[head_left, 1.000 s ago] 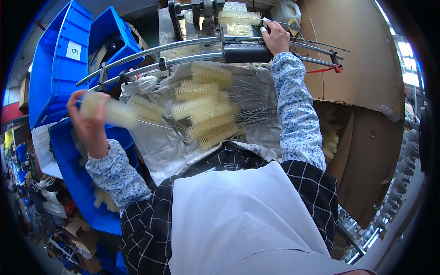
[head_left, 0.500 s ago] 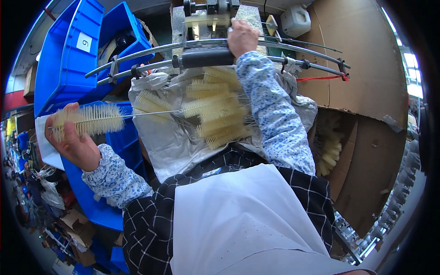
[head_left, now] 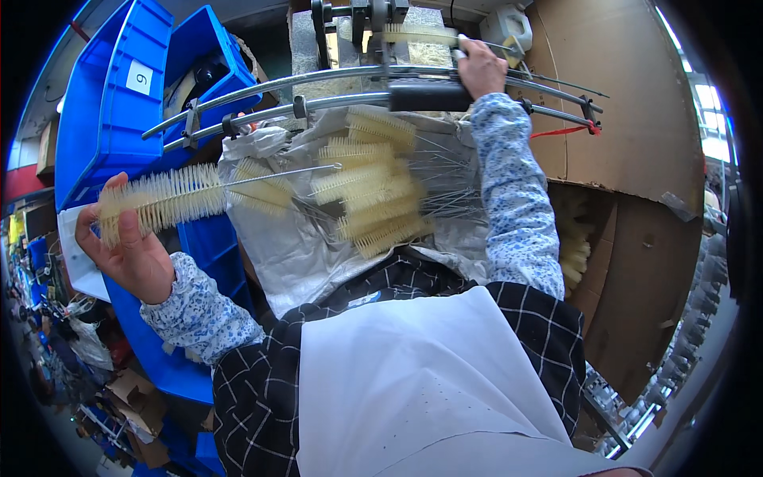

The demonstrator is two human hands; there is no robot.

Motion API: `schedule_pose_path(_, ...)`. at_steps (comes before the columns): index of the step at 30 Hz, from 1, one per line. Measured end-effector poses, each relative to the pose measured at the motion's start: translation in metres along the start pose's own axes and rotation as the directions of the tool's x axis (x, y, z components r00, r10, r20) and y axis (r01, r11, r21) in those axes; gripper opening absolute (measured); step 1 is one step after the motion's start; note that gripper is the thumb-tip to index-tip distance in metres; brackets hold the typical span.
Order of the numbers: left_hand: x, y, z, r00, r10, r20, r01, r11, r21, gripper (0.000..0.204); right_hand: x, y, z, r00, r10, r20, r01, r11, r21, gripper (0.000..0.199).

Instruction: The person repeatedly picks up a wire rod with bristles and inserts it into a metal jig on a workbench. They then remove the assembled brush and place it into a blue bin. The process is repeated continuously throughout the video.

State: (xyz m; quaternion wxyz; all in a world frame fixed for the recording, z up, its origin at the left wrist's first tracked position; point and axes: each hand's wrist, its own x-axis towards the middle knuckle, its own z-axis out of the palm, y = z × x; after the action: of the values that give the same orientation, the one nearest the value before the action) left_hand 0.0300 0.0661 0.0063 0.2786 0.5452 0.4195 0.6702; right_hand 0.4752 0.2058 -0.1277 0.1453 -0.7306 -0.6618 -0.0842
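While one brush (head_left: 159, 203) in clamped left hand (head_left: 131, 254); right hand (head_left: 479, 67) seemingly closed on another brush (head_left: 417, 34); roughly six piled.

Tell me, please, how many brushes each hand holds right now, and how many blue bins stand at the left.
Brush in the left hand: 1
Brush at the right hand: 1
Blue bins: 2
Total: 4

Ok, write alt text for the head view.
A person's left hand holds a cream bottle brush by its bristles, while the right hand holds another brush at a machine above. More brushes lie on a grey sack beside blue bins.
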Motion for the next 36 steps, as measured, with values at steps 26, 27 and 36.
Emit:
schedule_pose_path(26, -0.039, -0.044, 0.154, 0.839, -0.345, 0.422, 0.456, 0.867, -0.198, 0.033, -0.084, -0.098, -0.102, 0.759, -0.555, 0.341, -0.227, 0.264, 0.937, 0.028)
schedule_pose_path(27, -0.035, -0.044, 0.141, 0.822, -0.379, 0.425, 0.486, 0.856, -0.176, 0.036, -0.081, -0.088, -0.088, 0.849, -0.431, 0.307, -0.168, 0.331, 0.928, 0.026)
schedule_pose_path(36, -0.087, -0.145, -0.020, 0.710, -0.674, 0.203, 0.332, 0.575, 0.748, 0.047, -0.008, -0.020, -0.027, 0.989, -0.055, 0.136, 0.064, 0.996, -0.062, 0.023)
